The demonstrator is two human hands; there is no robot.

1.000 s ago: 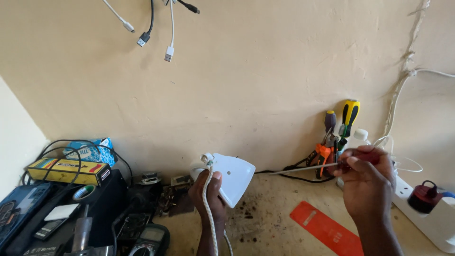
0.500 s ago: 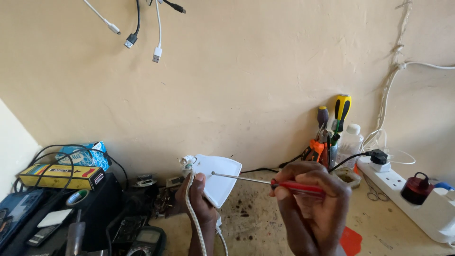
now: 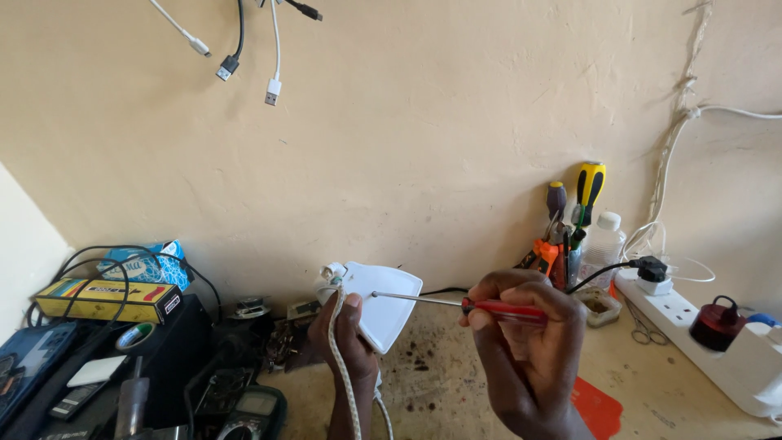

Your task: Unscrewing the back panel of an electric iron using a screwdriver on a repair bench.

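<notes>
Surface point(image 3: 456, 383) is lying stained below a beige wall. White iron-shaped appliance point(image 3: 376, 308) is sitting upright near the surface's back edge, left hand point(image 3: 349, 342) gripping it and its braided cord point(image 3: 342, 367). Right hand point(image 3: 529, 342) is closing around a red-handled screwdriver point(image 3: 489, 308), tip touching the appliance.

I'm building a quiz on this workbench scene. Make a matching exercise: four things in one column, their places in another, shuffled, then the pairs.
Things:
1. screwdriver
2. white iron
3. power strip
4. cables

Places:
A. hanging at the top of the wall
B. held in the right hand
C. on the bench at the far right
D. held up in the left hand

Pairs: 1-B, 2-D, 3-C, 4-A
</notes>
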